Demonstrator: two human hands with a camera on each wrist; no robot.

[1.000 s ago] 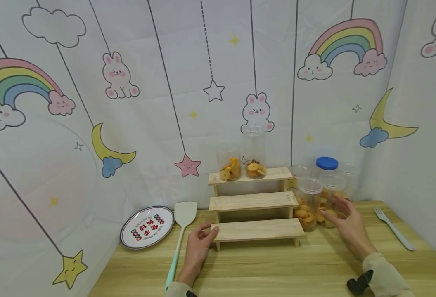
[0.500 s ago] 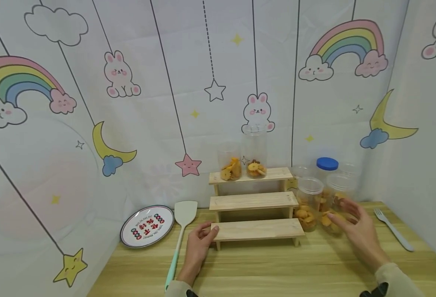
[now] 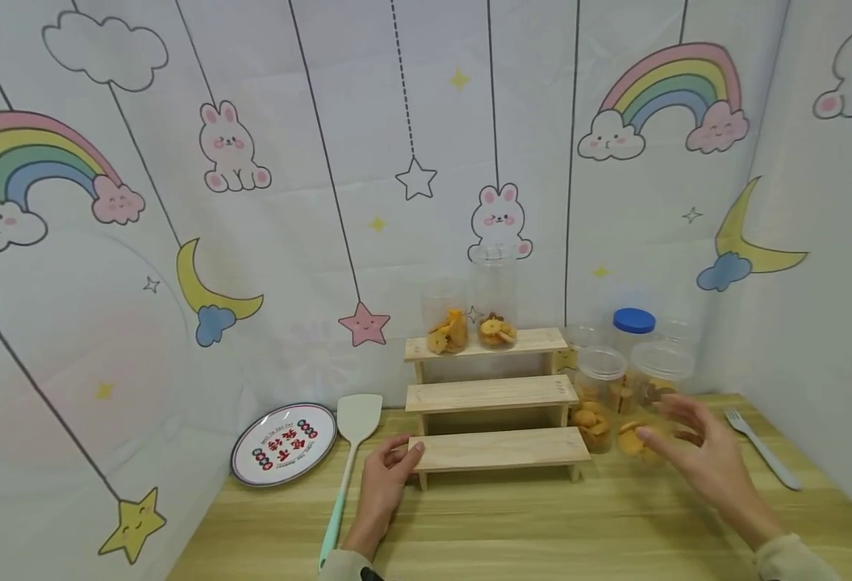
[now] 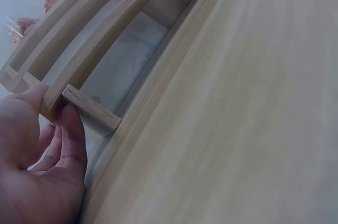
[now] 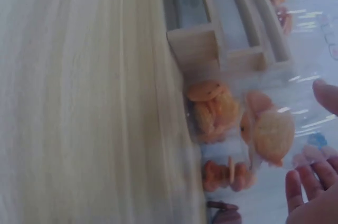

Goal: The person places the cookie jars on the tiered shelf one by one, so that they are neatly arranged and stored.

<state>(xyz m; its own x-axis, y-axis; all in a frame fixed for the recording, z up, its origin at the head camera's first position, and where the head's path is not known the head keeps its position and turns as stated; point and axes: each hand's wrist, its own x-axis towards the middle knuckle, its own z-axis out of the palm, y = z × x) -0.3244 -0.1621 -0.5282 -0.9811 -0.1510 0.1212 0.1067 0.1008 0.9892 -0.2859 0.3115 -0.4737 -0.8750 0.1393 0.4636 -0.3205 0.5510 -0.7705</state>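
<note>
My left hand (image 3: 384, 484) pinches the left end of the lowest step of a three-tier wooden display stand (image 3: 499, 450). In the left wrist view, the thumb lies over the board and the fingers are under it. To the stand's right, my right hand (image 3: 709, 460) holds a clear plastic jar (image 3: 660, 367) with biscuits inside, thumb on the near left, fingers round the right side. Beside it stands another clear jar (image 3: 599, 379) of biscuits. In the right wrist view, the biscuits (image 5: 272, 134) of the held jar show between thumb and fingers.
Two biscuit jars (image 3: 445, 323) stand on the top step. Behind the right hand are more clear jars, one with a blue lid (image 3: 634, 320). A fork (image 3: 762, 448) lies far right. A plate (image 3: 284, 445) and a turner (image 3: 349, 476) lie left of the stand.
My right hand and the jar in it have shifted to the right and a little nearer, away from the neighbouring jar. The left hand stays on the stand's lowest step.
</note>
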